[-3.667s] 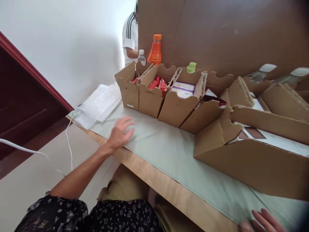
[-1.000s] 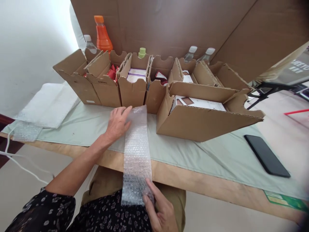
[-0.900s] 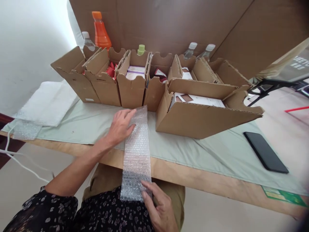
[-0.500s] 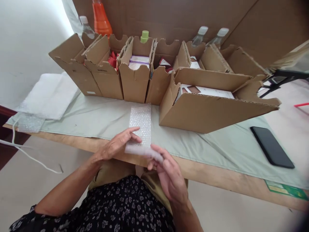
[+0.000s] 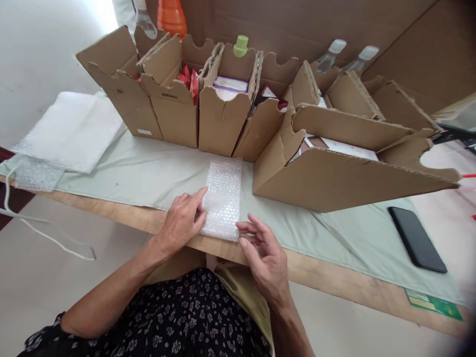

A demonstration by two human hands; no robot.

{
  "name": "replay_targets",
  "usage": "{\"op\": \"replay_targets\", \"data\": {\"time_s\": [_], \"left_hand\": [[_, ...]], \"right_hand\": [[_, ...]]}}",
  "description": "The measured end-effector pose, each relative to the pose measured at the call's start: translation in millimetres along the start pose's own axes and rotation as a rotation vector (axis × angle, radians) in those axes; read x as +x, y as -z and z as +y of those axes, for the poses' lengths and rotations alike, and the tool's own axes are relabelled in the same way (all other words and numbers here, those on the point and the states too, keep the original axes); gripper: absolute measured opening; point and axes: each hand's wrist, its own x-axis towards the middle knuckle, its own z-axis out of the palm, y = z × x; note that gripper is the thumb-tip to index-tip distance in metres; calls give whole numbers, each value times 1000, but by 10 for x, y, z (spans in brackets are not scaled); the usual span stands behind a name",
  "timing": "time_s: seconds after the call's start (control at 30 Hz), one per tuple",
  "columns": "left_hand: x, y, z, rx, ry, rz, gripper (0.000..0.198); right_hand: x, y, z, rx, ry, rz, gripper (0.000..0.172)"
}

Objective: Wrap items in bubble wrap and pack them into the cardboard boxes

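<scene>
Green-clothed table (image 5: 148, 173): left hand (image 5: 182, 223) presses flat on bubble wrap (image 5: 225, 196), right hand (image 5: 266, 253) spread beside it; box label (image 5: 144, 132) unreadable.

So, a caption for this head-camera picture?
Left hand presses bubble wrap on the green cloth; right hand hovers beside it, before open cardboard boxes.

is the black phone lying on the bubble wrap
No, the black phone lies on the cloth, well right of the bubble wrap.
</scene>
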Motion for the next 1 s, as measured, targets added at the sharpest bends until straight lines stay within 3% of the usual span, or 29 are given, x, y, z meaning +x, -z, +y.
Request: {"op": "replay_targets", "data": {"time_s": [0.07, 0.13, 0.23, 0.3, 0.43, 0.57, 0.73, 0.9, 1.0], "left_hand": [[8, -8, -12, 42, -30, -1, 50], [7, 14, 6, 55, -47, 17, 47], [-45, 112, 84, 12, -109, 67, 41], [-123, 201, 145, -58, -189, 40, 41], [-293, 324, 229, -187, -251, -75, 39], [-305, 287, 240, -222, -78, -98, 32], [-151, 140, 196, -75, -14, -62, 34], [-146, 114, 199, 13, -11, -17, 31], [-218, 197, 245, -54, -89, -14, 31]], "right_hand": [[2, 22, 35, -319, 249, -44, 41], [33, -4, 69, -564, 408, -121, 40], [98, -82, 81, -770, 498, -151, 29], [130, -114, 54, -778, 536, -110, 25], [150, -99, -27, -631, 513, -87, 23], [152, -74, -33, -525, 377, -80, 24], [84, -67, -12, -645, 517, 140, 20], [118, -80, 1, -784, 520, -126, 25], [188, -74, 13, -692, 457, -171, 25]]}}
